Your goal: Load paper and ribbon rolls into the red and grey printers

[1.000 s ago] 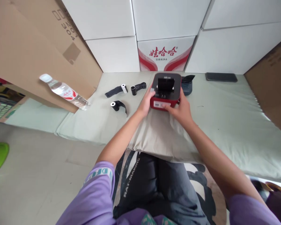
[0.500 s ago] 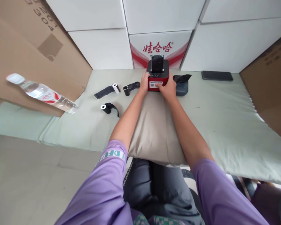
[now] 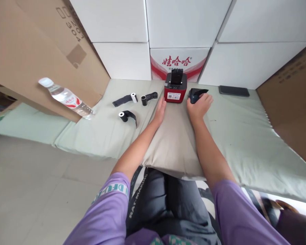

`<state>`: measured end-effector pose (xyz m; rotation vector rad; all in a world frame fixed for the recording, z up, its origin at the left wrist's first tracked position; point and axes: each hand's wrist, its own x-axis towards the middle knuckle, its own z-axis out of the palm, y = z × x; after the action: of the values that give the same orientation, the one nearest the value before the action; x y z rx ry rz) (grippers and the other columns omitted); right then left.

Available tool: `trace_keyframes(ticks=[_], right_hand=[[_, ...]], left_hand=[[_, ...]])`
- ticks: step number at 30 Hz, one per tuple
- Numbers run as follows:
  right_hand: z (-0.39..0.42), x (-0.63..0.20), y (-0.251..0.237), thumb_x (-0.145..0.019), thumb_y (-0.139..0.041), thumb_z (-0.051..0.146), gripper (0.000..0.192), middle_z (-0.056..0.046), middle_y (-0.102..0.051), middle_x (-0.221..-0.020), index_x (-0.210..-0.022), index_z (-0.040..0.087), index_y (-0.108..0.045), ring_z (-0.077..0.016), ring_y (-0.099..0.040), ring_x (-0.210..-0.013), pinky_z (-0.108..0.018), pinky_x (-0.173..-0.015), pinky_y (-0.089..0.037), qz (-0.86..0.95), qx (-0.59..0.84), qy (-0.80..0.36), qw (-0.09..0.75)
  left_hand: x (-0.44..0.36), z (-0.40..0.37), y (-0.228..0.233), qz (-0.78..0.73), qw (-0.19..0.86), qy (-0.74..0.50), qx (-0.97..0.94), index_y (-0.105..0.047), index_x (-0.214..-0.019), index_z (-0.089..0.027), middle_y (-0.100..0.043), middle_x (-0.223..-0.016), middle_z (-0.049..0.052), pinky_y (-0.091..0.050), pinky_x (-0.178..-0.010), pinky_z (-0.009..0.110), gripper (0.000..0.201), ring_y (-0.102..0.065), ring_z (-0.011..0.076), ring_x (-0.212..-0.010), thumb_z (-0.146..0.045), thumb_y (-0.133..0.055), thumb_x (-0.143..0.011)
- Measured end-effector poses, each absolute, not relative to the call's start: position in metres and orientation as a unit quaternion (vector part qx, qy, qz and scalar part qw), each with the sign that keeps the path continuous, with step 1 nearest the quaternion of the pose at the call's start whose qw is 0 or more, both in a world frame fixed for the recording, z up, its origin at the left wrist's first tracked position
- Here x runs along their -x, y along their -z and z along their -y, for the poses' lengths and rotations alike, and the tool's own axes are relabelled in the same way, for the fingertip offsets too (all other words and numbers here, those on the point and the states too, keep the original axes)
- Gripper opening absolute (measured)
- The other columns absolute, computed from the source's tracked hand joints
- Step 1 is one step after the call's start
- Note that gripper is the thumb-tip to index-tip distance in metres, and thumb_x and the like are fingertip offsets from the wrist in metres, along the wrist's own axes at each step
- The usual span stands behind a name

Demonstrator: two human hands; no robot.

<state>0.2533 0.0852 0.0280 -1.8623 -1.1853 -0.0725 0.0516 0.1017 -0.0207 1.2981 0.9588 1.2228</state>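
A red and black receipt printer (image 3: 175,94), with a black strip standing up from its top and a white label on its front, sits before the white boxes. My left hand (image 3: 160,111) rests on the cushion just left of it, fingers stretched out, holding nothing. To the printer's right, my right hand (image 3: 200,106) is closed around a small dark box-shaped device (image 3: 193,96) with a black strip sticking out of it. The hand hides part of that device. Left of my hands lie a white paper roll (image 3: 133,97), a black roll (image 3: 144,100) and another paper roll (image 3: 122,117), each with a black tail.
White boxes (image 3: 122,61) stand stacked along the back. Large cardboard boxes (image 3: 53,61) flank the left side and the right. A clear water bottle (image 3: 68,98) leans at the left. A black phone (image 3: 234,91) lies on the pale green cushion (image 3: 244,136).
Both hands have let go of the red printer, which stands on the cushion. My right hand has moved right onto the small dark device; my left hand has come down beside the printer.
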Motion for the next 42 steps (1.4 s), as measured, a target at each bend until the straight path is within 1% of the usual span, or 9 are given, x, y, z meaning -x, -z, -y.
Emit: trace_keyframes(ticks=[3,5,9,14,21,28,33,38,42], right_hand=[[-0.09,-0.256,-0.023,-0.073,-0.089,0.042,0.099,-0.036,-0.044,-0.155,-0.151,0.002,-0.043,-0.0481,-0.042,-0.14,-0.064,-0.121,-0.034,0.425,0.803,-0.011,0.418],[-0.096,-0.258,-0.021,-0.07,-0.088,0.042,0.11,-0.034,-0.044,-0.159,-0.159,0.004,-0.035,-0.0478,-0.046,-0.142,-0.065,-0.124,-0.033,0.429,0.804,-0.049,0.409],[-0.09,-0.262,-0.023,-0.068,-0.08,0.042,0.102,-0.027,-0.056,-0.148,-0.156,0.009,-0.041,-0.0436,-0.056,-0.138,-0.063,-0.122,-0.04,0.426,0.802,-0.059,0.415],[-0.034,-0.247,-0.03,-0.065,-0.08,0.048,0.102,-0.023,-0.061,-0.137,-0.153,0.014,-0.043,-0.0436,-0.059,-0.13,-0.066,-0.113,-0.047,0.473,0.773,-0.055,0.418],[0.036,-0.172,-0.02,-0.071,-0.081,0.046,0.11,-0.027,-0.058,-0.135,-0.161,0.008,-0.03,-0.0428,-0.055,-0.129,-0.061,-0.113,-0.047,0.547,0.751,-0.054,0.365],[0.045,-0.159,-0.013,-0.07,-0.087,0.054,0.117,-0.029,-0.052,-0.144,-0.161,0.009,-0.031,-0.0451,-0.052,-0.134,-0.064,-0.118,-0.041,0.55,0.764,-0.067,0.331],[0.036,-0.177,-0.007,-0.065,-0.083,0.069,0.123,-0.028,-0.049,-0.154,-0.164,0.018,-0.028,-0.0478,-0.047,-0.146,-0.07,-0.12,-0.036,0.53,0.75,-0.137,0.37],[0.028,-0.189,-0.005,-0.059,-0.085,0.07,0.138,-0.028,-0.04,-0.168,-0.169,0.023,-0.017,-0.0492,-0.039,-0.155,-0.075,-0.123,-0.031,0.538,0.731,-0.182,0.378],[0.028,-0.192,-0.004,-0.058,-0.087,0.068,0.144,-0.027,-0.036,-0.173,-0.172,0.023,-0.013,-0.0498,-0.037,-0.158,-0.074,-0.125,-0.027,0.562,0.713,-0.191,0.372]], left_hand=[[-0.057,-0.102,0.016,-0.43,0.517,-0.495,-0.551,-0.03,-0.171,-0.027,-0.028,-0.183,0.005,-0.026,-0.14,0.041,0.062,-0.024,0.02,-0.171,-0.048,-0.038,-0.114],[-0.061,-0.105,0.014,-0.435,0.502,-0.482,-0.572,-0.035,-0.169,-0.024,-0.035,-0.18,0.008,-0.028,-0.139,0.04,0.061,-0.028,0.0209,-0.17,-0.043,-0.044,-0.112],[-0.062,-0.103,0.014,-0.434,0.476,-0.472,-0.602,-0.045,-0.162,-0.021,-0.048,-0.173,0.013,-0.035,-0.137,0.045,0.06,-0.04,0.025,-0.165,-0.026,-0.059,-0.103],[-0.061,-0.095,0.012,-0.392,0.463,-0.462,-0.647,-0.057,-0.151,-0.018,-0.061,-0.161,0.016,-0.04,-0.133,0.046,0.059,-0.054,0.0246,-0.156,-0.009,-0.058,-0.093],[-0.056,-0.082,-0.002,-0.399,0.393,-0.47,-0.683,-0.077,-0.126,-0.02,-0.081,-0.132,0.009,-0.053,-0.121,0.039,0.032,-0.074,0.0211,-0.131,-0.026,-0.053,-0.106],[-0.058,-0.085,-0.001,-0.404,0.396,-0.459,-0.685,-0.074,-0.127,-0.02,-0.082,-0.13,0.007,-0.056,-0.116,0.033,0.033,-0.076,0.0182,-0.126,-0.023,-0.046,-0.109],[-0.048,-0.076,-0.002,-0.499,0.311,-0.366,-0.721,-0.076,-0.128,-0.021,-0.082,-0.13,0.009,-0.052,-0.119,0.043,0.038,-0.074,0.0264,-0.128,-0.023,-0.044,-0.109],[-0.021,-0.023,-0.001,-0.49,0.248,-0.311,-0.775,-0.064,-0.153,-0.023,-0.074,-0.146,0.009,-0.046,-0.124,0.045,0.058,-0.068,0.0269,-0.137,-0.012,-0.045,-0.099],[-0.016,0.001,-0.002,-0.502,0.23,-0.281,-0.785,-0.059,-0.159,-0.024,-0.07,-0.151,0.01,-0.044,-0.124,0.046,0.069,-0.062,0.0274,-0.143,-0.005,-0.043,-0.094]])
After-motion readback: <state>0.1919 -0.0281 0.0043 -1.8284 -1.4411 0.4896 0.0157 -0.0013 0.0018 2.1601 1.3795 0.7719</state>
